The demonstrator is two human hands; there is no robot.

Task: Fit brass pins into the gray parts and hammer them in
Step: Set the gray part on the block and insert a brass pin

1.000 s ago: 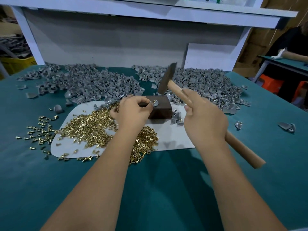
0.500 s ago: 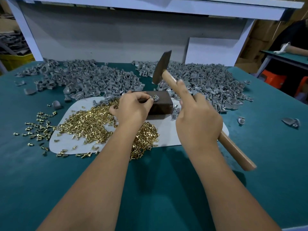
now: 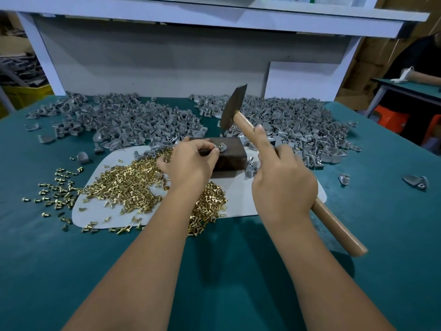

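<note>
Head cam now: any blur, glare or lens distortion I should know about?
Head view: wide-angle bend shows in the shelf edge and table sides; hammer head reads fairly sharp, little motion blur; brass pins glint but nothing blows out; soft shadows fall under both forearms; the gray part at the left hand is too small to resolve.

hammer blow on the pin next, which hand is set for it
Right. The right hand grips the hammer, raised above the block, while the left hand pinches the gray part there.
</note>
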